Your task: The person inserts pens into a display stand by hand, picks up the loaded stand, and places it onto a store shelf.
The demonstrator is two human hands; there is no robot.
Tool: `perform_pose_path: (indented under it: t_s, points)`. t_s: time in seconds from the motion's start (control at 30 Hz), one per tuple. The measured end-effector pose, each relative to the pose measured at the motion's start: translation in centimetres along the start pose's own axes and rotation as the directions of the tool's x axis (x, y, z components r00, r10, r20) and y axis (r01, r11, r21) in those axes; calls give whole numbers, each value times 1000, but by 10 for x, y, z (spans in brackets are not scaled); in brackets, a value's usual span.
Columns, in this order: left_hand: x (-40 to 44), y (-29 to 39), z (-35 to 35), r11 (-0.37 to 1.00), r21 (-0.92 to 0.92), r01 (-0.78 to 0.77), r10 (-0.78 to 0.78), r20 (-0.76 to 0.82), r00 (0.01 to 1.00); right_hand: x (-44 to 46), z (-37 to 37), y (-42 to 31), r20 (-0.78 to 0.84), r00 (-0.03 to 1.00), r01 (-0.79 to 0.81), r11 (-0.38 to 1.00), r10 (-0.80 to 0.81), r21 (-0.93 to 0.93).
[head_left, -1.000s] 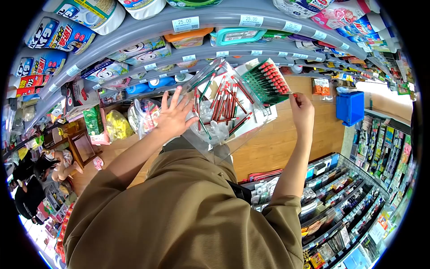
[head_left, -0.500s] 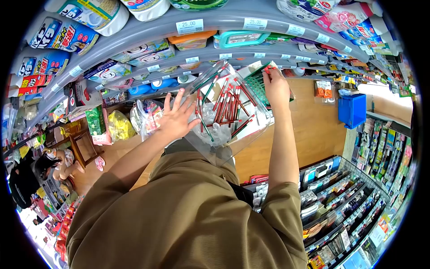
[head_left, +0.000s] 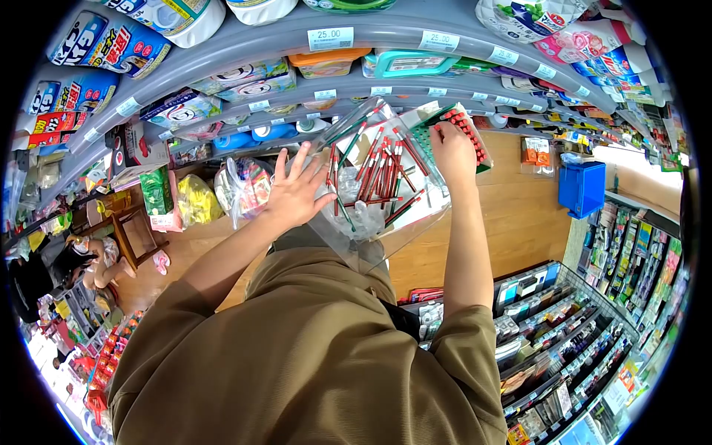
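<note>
Fingers (head_left: 302,154) apart on left hand (head_left: 294,194), together on right hand (head_left: 455,156) over one green tray (head_left: 423,139)

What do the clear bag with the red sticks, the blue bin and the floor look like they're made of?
Clear bag: probably thin, glossy plastic; it is see-through and catches the light.
Blue bin: likely rigid plastic, judging by its even colour and straight edges.
Floor: wood-look, smooth, with a plank pattern; real wood or laminate, I can't tell.
</note>
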State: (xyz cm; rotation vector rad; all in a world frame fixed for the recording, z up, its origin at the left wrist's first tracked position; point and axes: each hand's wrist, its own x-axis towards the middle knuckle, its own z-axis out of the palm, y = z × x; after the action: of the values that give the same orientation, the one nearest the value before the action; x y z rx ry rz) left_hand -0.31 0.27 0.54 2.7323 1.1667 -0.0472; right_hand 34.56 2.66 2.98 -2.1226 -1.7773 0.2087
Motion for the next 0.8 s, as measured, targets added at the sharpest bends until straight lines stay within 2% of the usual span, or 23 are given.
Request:
perform_pose_path:
  t_s: [0.13, 0.37, 0.43, 0.63, 0.8]
  points:
    - [0, 0, 3, 1000, 0, -2, 2, -15, 1000, 9, 4, 10, 32, 996, -84, 993, 87, -84]
    - [0, 0, 2, 1000, 7, -10, 10, -36, 999, 14, 16, 16, -47, 998, -47, 994, 43, -95]
    - [0, 0, 2, 1000, 6, -9, 9, -36, 999, 15, 15, 13, 31, 990, -135, 986, 139, -101]
    - [1, 0, 0, 1000, 11, 2, -3, 37, 999, 19, 15, 3, 40, 968, -241, 962, 248, -132]
    - [1, 1, -1, 1000, 15, -1, 0, 30, 1000, 19, 21, -4, 58, 959, -263, 949, 276, -172]
